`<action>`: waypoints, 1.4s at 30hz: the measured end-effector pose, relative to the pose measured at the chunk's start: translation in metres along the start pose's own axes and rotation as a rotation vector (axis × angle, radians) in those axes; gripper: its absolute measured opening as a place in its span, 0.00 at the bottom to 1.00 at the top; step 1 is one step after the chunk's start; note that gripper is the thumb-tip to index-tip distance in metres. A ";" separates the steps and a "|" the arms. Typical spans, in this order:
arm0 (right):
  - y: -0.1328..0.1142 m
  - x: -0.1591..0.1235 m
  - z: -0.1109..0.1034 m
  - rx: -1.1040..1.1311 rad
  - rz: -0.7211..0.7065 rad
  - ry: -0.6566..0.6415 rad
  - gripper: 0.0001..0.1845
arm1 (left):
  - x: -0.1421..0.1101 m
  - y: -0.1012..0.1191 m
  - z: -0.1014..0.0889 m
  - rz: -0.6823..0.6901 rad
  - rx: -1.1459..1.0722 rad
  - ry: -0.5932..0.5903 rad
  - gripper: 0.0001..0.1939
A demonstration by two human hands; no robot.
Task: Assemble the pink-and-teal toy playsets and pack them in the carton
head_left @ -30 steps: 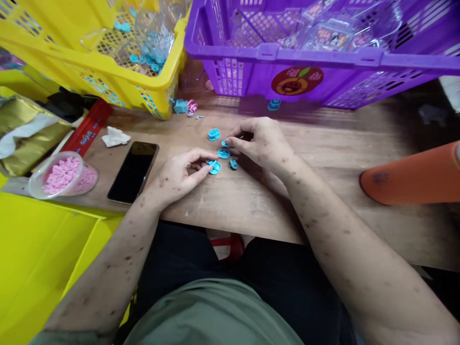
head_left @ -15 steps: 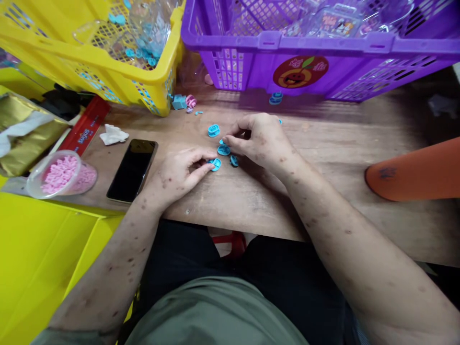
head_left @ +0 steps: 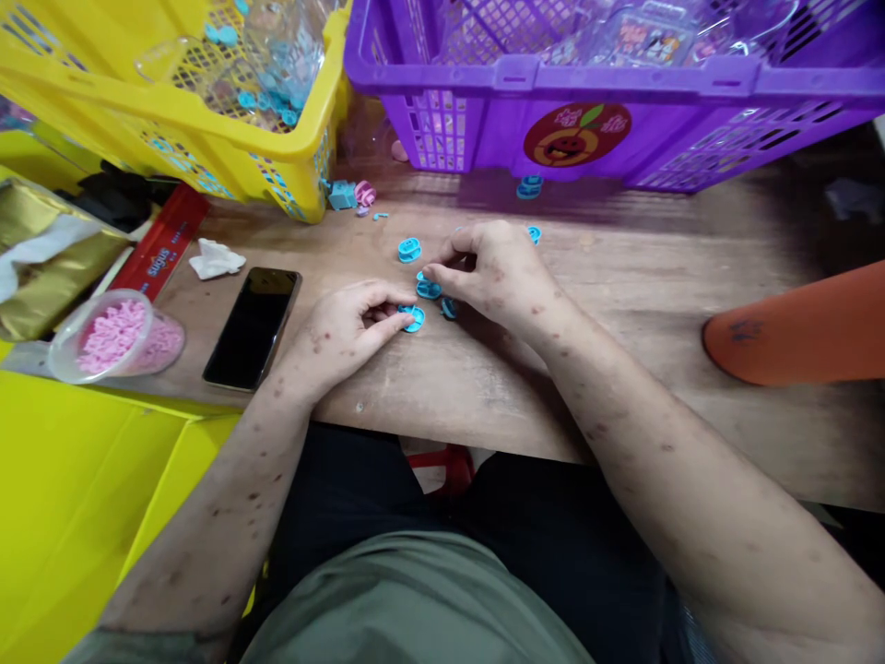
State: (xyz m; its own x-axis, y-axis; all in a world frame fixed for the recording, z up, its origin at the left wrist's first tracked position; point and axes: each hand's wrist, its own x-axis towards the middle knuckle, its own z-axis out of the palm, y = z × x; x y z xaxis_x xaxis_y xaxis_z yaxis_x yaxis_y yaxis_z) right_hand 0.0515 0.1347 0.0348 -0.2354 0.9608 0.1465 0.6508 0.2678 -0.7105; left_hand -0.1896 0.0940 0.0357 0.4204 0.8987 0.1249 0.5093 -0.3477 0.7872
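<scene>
Blue disc sits partly hidden by the left hand.

Left hand and right hand pinch, 2 bare forearms converging.

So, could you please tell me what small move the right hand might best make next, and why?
Perhaps bring the small blue piece, which the right hand seems to pinch, onto the round blue part: the two sit very close, neither hand appears to grip that part, and the left hand has its fingertips on another blue disc.
</scene>
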 end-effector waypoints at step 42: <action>-0.002 -0.005 -0.011 0.028 -0.053 0.013 0.12 | -0.009 0.006 0.007 0.001 -0.027 0.000 0.15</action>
State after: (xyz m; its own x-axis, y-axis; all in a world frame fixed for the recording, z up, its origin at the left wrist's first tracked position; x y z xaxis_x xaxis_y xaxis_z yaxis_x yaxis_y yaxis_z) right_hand 0.0599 0.1298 0.0431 -0.2598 0.9461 0.1933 0.6170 0.3166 -0.7205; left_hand -0.1849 0.0816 0.0350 0.4209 0.8984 0.1252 0.4888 -0.3408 0.8031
